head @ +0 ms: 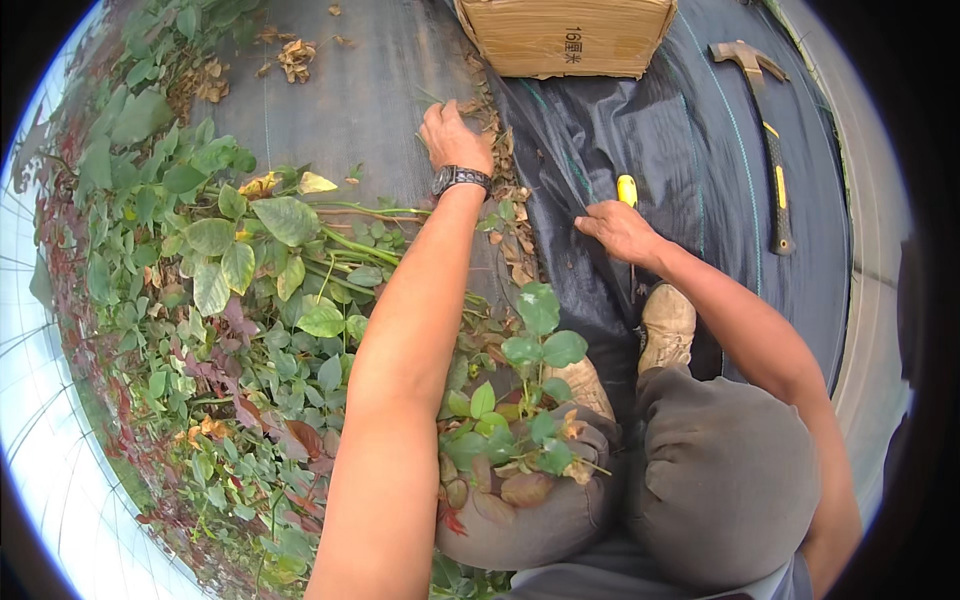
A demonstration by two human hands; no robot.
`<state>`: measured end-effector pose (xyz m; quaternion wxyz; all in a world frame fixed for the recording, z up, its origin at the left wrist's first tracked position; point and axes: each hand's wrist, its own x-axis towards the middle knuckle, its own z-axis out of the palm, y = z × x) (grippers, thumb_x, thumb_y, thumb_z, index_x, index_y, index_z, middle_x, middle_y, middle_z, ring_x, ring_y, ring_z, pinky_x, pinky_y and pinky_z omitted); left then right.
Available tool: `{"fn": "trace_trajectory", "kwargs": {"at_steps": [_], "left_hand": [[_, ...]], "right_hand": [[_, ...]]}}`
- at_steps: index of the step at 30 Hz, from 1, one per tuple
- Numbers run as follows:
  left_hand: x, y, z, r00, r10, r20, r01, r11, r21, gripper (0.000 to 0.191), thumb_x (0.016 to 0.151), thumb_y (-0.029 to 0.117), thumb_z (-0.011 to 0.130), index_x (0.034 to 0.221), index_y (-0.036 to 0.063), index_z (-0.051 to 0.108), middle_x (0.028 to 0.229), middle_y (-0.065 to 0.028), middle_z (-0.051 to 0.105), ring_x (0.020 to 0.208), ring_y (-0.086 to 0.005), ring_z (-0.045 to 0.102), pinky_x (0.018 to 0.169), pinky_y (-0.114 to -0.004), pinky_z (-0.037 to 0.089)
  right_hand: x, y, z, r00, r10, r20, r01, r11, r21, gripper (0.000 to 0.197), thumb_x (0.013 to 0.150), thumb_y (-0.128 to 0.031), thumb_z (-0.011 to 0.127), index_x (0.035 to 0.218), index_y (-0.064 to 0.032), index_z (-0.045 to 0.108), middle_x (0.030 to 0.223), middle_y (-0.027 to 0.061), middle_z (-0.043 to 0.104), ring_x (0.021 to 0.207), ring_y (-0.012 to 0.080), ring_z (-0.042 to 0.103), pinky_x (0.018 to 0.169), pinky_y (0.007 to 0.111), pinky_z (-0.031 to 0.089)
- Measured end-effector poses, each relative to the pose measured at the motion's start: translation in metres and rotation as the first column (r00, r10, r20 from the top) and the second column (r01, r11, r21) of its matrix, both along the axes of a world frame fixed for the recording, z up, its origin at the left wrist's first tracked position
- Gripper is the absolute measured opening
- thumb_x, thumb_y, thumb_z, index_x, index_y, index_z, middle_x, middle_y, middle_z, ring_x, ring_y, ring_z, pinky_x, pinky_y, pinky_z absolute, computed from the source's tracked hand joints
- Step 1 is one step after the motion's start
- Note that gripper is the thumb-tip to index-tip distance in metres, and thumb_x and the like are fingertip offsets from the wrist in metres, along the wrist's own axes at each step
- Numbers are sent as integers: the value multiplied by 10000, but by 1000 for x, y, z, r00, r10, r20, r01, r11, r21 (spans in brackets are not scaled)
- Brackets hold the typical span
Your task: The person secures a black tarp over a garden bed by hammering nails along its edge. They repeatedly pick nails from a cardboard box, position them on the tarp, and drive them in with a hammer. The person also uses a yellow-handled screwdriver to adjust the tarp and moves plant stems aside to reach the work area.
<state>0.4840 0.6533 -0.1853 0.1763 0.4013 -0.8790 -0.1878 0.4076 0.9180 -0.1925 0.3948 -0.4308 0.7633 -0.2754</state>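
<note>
My left hand (456,139), with a watch (459,180) on its wrist, reaches down to the strip of dry leaves (517,247) along the fabric seam. Its fingers curl downward, and thin green blades (429,96) poke out beside them; the fingertips' hold is hidden. My right hand (619,229) is closed around a screwdriver, whose yellow handle (627,189) shows above the hand and whose shaft (632,283) shows below. Thumb and forefinger of that hand meet at a fold of the black woven ground cover (555,187).
A cardboard box (570,37) bearing writing stands ahead on the fabric. To the right lies a claw hammer (772,150) with a black and yellow grip. Leafy rose-like plants (247,247) crowd the left side, and one shoot (536,352) rises by my shoe (585,382).
</note>
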Motion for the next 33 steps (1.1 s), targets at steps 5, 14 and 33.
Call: {"fn": "trace_trajectory", "kwargs": {"at_steps": [5, 14, 33], "left_hand": [[6, -11, -32, 972, -227, -56, 229, 973, 29, 720, 837, -50, 646, 1522, -62, 425, 1602, -311, 391, 1444, -468, 429, 1188, -460, 405], [11, -3, -76, 984, 14, -178, 75, 870, 487, 555, 916, 9, 530, 1469, -26, 561, 1369, -291, 660, 1269, -407, 653, 1069, -426, 504], [10, 55, -43, 995, -35, -90, 91, 644, 760, 559, 927, 16, 581, 1454, -128, 464, 845, -221, 757, 542, -279, 719, 543, -392, 592]], "right_hand": [[17, -5, -9, 932, -306, 192, 319, 947, -39, 387, 1008, -326, 666, 950, 46, 576, 839, 263, 628, 809, 445, 616, 774, 506, 482], [58, -22, 17, 916, -369, 157, 382, 922, -65, 464, 985, -393, 712, 957, 8, 482, 818, 280, 574, 783, 492, 502, 749, 526, 444], [20, 3, -6, 309, -656, 689, 664, 667, 338, 326, 1077, -404, 620, 1009, -105, 729, 846, -61, 685, 686, 56, 580, 648, 232, 466]]}}
